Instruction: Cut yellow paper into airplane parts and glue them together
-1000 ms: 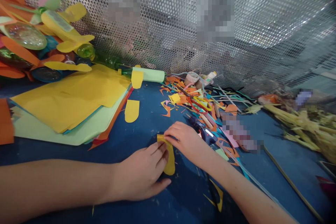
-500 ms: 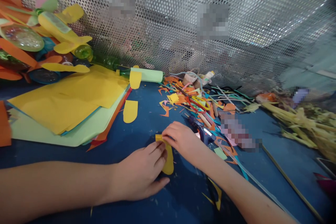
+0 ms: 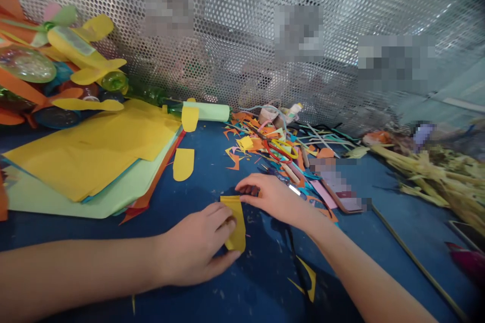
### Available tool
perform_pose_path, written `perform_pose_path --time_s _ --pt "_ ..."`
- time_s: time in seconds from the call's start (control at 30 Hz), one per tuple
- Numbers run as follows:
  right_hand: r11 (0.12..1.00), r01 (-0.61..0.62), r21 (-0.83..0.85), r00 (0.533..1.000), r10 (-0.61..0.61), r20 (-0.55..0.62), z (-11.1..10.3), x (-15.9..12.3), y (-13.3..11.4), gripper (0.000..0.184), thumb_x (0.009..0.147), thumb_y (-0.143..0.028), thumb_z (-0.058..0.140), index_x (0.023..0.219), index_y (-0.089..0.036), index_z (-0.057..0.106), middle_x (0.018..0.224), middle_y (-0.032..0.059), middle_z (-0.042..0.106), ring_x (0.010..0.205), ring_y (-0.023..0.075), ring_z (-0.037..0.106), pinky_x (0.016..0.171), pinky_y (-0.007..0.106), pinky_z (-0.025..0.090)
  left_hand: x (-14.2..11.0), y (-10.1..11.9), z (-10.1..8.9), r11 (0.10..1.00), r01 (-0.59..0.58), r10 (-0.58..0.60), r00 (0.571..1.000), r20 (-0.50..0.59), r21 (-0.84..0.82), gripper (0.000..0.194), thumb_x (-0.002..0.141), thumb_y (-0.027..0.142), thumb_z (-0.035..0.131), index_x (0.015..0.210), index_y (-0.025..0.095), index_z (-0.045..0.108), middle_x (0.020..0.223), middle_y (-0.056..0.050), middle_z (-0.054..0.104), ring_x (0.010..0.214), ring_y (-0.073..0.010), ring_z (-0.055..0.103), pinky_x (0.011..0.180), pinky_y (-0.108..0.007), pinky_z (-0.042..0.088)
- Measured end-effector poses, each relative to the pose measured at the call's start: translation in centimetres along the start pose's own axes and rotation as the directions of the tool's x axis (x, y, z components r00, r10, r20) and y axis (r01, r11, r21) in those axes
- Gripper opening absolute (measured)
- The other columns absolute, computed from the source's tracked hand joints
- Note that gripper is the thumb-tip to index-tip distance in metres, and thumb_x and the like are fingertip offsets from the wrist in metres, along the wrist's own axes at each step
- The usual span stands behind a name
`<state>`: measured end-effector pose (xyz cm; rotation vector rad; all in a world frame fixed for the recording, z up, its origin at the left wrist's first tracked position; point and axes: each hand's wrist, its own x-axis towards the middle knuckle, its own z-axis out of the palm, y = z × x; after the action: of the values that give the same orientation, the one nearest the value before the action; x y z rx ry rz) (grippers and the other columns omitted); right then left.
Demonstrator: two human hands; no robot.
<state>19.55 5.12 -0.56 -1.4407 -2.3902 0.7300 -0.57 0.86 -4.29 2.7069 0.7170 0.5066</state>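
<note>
My left hand (image 3: pixel 199 247) lies on the blue table (image 3: pixel 212 181), with its fingers and thumb closed on the lower edge of a rounded yellow paper piece (image 3: pixel 235 219). Just to the right, my right hand (image 3: pixel 275 196) is off the paper. Its fingers curl over the dark handle of a blue glue gun (image 3: pixel 281 175), whose nozzle pokes out behind the hand. A black cord (image 3: pixel 297 262) runs from under that hand toward me.
A stack of yellow, green and orange paper sheets (image 3: pixel 94 156) lies at the left, with a second yellow cut-out (image 3: pixel 183 164) beside it. Decorated bottles (image 3: pixel 76 60) are piled at the far left. Red scissors (image 3: pixel 278 151) sit among paper scraps. Dry stalks (image 3: pixel 435 176) are at the right, and perforated metal mesh (image 3: pixel 242 35) stands behind.
My right hand let go of the yellow piece's top and shifted right onto the glue gun. My left hand kept hold of the piece, which now stands more upright.
</note>
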Motion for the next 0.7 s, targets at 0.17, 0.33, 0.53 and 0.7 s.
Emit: perform_pose_path --time_s 0.17,0.33,0.53,0.7 --pt "1.000 -0.002 -0.013 1.000 0.003 0.020 0.1 0.0 -0.1 0.011 0.079 -0.022 0.059 0.088 -0.019 0.066 0.084 0.0025 0.064 0.074 0.0133 0.059 0.069 0.026 0.046 0.6 -1.7 -0.7 0.996 0.011 -0.022 0.993 -0.116 -0.094 0.025 0.087 0.026 0.045 0.104 0.013 0.059 0.098 -0.009 0.060 0.094 -0.0195 0.054 0.084 -0.032 0.048" --pt "0.999 0.023 -0.036 0.999 -0.021 0.039 0.0 0.0 -0.1 0.013 0.077 -0.020 0.062 0.089 -0.019 0.065 0.083 0.0028 0.064 0.073 0.0142 0.059 0.067 0.027 0.046 1.4 -3.5 -1.1 0.981 0.188 -0.194 0.963 -0.186 -0.053 0.027 0.082 0.027 0.053 0.105 0.015 0.059 0.101 -0.008 0.057 0.097 -0.0207 0.052 0.087 -0.036 0.045" --pt "0.995 0.065 -0.080 0.998 -0.065 0.005 0.7 0.1 0.2 0.008 0.075 -0.015 0.063 0.083 -0.018 0.064 0.080 0.0019 0.061 0.074 0.0138 0.056 0.067 0.027 0.044 1.5 -4.2 -0.8 0.978 0.206 -0.208 0.967 -0.150 -0.032 0.030 0.080 0.029 0.056 0.106 0.015 0.060 0.095 -0.007 0.056 0.094 -0.0207 0.050 0.085 -0.037 0.045" --pt "0.996 0.065 -0.059 0.998 -0.065 0.007 0.9 0.2 0.4 0.007 0.074 -0.013 0.064 0.078 -0.018 0.061 0.075 -0.0007 0.057 0.069 0.0115 0.053 0.064 0.024 0.042 1.5 -4.0 -0.7 0.980 0.194 -0.199 0.968 -0.155 -0.044 0.026 0.080 0.026 0.056 0.103 0.016 0.062 0.095 -0.007 0.056 0.094 -0.0208 0.050 0.085 -0.036 0.045"
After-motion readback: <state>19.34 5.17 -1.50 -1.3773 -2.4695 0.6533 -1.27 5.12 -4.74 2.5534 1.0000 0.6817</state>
